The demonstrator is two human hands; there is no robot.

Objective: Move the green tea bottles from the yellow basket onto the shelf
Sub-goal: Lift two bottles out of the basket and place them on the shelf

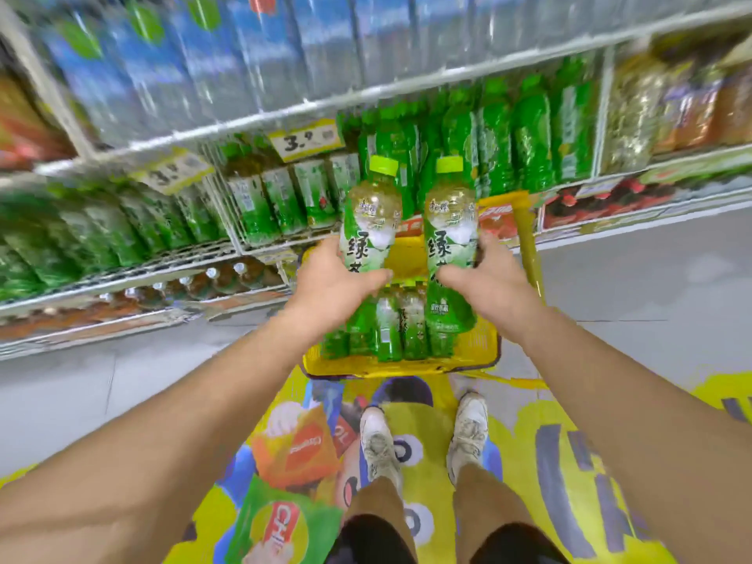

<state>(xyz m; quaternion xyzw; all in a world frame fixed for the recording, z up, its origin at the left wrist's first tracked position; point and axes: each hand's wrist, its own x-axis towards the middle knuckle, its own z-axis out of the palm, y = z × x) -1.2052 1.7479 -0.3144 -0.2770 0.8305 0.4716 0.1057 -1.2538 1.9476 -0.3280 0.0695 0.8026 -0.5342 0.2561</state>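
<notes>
My left hand (333,284) grips a green tea bottle (372,215) with a lime cap, held upright above the yellow basket (407,366). My right hand (486,284) grips a second green tea bottle (451,221), also upright, beside the first. Several more green tea bottles (390,329) lie inside the basket below my hands. The basket stands on the floor in front of my feet. Behind it, the wire shelf (264,246) holds rows of green-labelled bottles (529,144).
The basket's yellow handle (527,242) rises at the right. Price tags (307,140) hang on the shelf rail. An upper shelf holds blue-labelled water bottles (228,63). My shoes (380,445) stand on a colourful floor sticker (293,453); grey floor lies on both sides.
</notes>
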